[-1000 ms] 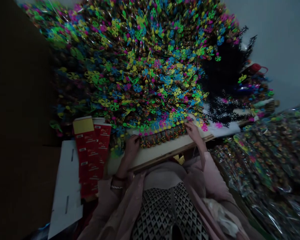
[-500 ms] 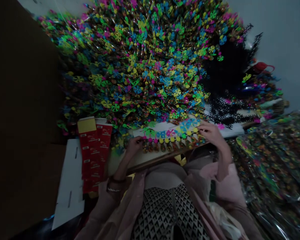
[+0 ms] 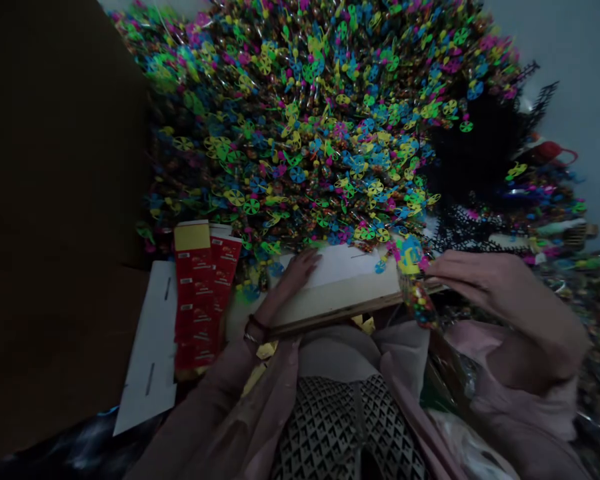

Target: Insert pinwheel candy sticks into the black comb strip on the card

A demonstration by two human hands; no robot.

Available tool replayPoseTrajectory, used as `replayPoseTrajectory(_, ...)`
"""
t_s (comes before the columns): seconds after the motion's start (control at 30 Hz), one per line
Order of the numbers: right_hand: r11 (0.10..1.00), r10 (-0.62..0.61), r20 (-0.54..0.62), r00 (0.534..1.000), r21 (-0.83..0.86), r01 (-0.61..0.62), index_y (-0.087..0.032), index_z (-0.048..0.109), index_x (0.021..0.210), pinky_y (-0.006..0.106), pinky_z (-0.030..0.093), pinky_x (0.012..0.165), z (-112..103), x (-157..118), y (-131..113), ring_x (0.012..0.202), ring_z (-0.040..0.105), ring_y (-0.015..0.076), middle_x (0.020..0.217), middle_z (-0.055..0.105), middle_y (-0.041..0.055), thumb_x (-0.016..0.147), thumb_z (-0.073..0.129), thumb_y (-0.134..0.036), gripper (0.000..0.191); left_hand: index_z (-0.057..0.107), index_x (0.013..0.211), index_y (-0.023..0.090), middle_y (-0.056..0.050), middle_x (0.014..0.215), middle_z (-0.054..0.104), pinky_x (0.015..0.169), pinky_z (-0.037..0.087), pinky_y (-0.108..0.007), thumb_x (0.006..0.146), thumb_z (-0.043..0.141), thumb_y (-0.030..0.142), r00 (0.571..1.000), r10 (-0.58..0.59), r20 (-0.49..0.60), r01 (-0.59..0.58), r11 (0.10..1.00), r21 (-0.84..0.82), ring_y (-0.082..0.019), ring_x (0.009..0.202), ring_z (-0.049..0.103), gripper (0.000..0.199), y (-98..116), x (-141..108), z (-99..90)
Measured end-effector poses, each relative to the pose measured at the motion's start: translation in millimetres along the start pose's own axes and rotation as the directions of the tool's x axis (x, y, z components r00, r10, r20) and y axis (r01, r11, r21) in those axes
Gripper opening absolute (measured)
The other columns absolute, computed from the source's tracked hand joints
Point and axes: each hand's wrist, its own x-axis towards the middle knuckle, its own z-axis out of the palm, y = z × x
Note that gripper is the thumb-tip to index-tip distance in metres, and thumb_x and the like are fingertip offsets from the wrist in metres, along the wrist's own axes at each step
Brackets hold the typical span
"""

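Observation:
My right hand (image 3: pixel 465 273) pinches the end of a strip of pinwheel-topped candy tubes (image 3: pixel 420 303), which hangs bunched at the right end of the wooden board (image 3: pixel 350 297). Coloured sweets show through the clear lower parts of the tubes. On the left, my left hand (image 3: pixel 300 270) reaches over the board with its fingers stretched out, holding nothing I can see. Its fingertips lie by the left end of a white card strip (image 3: pixel 340 267). Just beyond both hands rises a large pile of similar pinwheel candy tubes (image 3: pixel 300 147).
Red printed cards (image 3: pixel 200 300) overlap a slotted white card (image 3: pixel 147 360) on the left. A dark brown panel (image 3: pixel 55 200) stands at the far left. Black plastic lattice strips (image 3: pixel 465 227) and a red-handled item (image 3: pixel 550 152) lie to the right. Filled clear packs (image 3: pixel 595 360) sit lower right.
The strip was stretched between both hands over the board. My left hand has let go and opened over the card; my right hand has drawn the strip right, where it hangs bunched.

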Motion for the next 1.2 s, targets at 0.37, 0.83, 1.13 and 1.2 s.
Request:
replayPoseTrajectory(0.37, 0.997, 0.07, -0.008, 0.997, -0.03, -0.071, -0.029, 0.071, 0.093, 0.029, 0.047, 0.065, 14.5, 20.0, 7.8, 0.08, 0.066, 0.018, 0.089, 0.071, 0.0035, 0.094, 0.038, -0.051, 0.039, 0.034, 0.145, 0.026, -0.012, 0.152, 0.033, 0.112, 0.016, -0.054, 0.093, 0.044, 0.043, 0.999, -0.023, 0.038, 0.013, 0.968, 0.25, -0.03, 0.142, 0.023, 0.055, 31.4, -27.6, 27.1)
replayPoseTrajectory(0.83, 0.995, 0.046, 0.383, 0.923, -0.1, -0.008, -0.015, 0.067, 0.098, 0.029, 0.047, 0.065, 209.1, 112.3, -76.1, 0.083, 0.065, 0.0223, 0.094, 0.07, 0.0118, 0.089, 0.056, -0.027, 0.019, 0.058, 0.122, 0.022, -0.009, 0.106, 0.069, 0.081, 0.052, -0.039, 0.099, 0.018, 0.036, 0.891, -0.394, -0.224, 0.235, 0.824, -0.516, -0.022, 0.096, 0.066, 0.047, -13.2, -69.5, -33.3)
replayPoseTrajectory(1.13, 0.773, 0.611, 0.177, 0.771, -0.344, -0.533, -0.014, 0.063, 0.108, 0.032, 0.044, 0.081, 165.7, 109.3, 49.3, 0.104, 0.06, 0.0274, 0.106, 0.067, 0.0169, 0.093, 0.047, -0.044, 0.037, 0.063, 0.105, 0.02, -0.011, 0.11, 0.061, 0.094, 0.039, -0.041, 0.088, 0.055, 0.038, 0.989, 0.017, -0.147, 0.003, 0.991, 0.137, -0.027, 0.107, 0.052, 0.026, 62.6, -34.8, -36.5)
replayPoseTrajectory(1.2, 0.793, 0.597, 0.274, 0.754, -0.345, -0.502, -0.012, 0.058, 0.116, 0.033, 0.044, 0.081, 174.6, 118.0, 65.2, 0.104, 0.06, 0.029, 0.108, 0.066, 0.0182, 0.087, 0.056, -0.046, 0.044, 0.063, 0.1, 0.019, -0.012, 0.105, 0.062, 0.088, 0.04, -0.042, 0.087, 0.057, 0.031, 0.998, 0.065, 0.027, -0.069, 0.974, 0.218, -0.028, 0.103, 0.054, 0.019, 73.2, -22.2, -21.5)
